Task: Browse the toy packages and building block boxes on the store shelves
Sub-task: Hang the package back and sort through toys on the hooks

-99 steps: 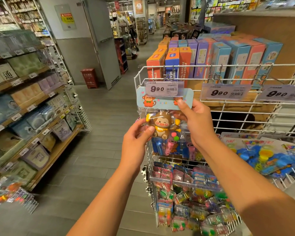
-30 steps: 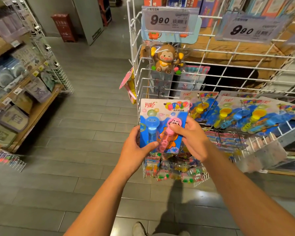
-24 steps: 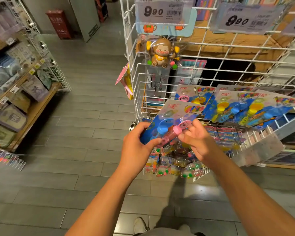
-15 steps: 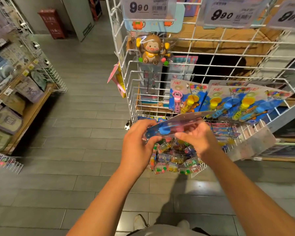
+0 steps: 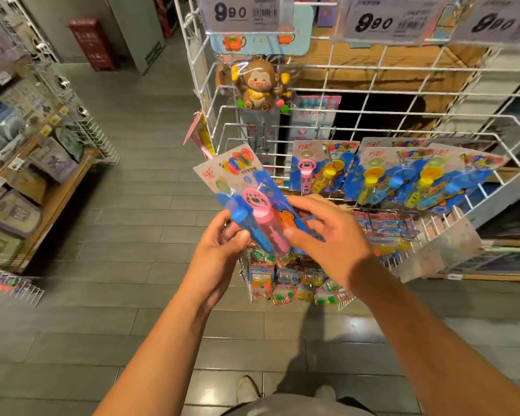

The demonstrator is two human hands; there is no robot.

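I hold a bubble-wand toy package (image 5: 246,187), a blue card with a pink and a blue tube under clear plastic, tilted to the left in front of the white wire rack (image 5: 373,121). My left hand (image 5: 219,250) grips its lower left side. My right hand (image 5: 327,238) grips its lower right, thumb on the pink tube. Above hangs a brown monkey toy package (image 5: 257,85) under a 9.90 price tag (image 5: 243,12). More bubble-wand packages (image 5: 403,175) hang on the rack to the right.
Small clear toy packs (image 5: 294,283) hang low on the rack below my hands. A wooden shelf (image 5: 57,196) with bagged goods lines the left side of the aisle. A red box (image 5: 92,43) stands by the far wall. Grey tile floor lies between.
Earlier I held the monkey package; it now hangs on the rack. I took a bubble-wand package, tipped it flat, and have now turned it face up, tilted left.
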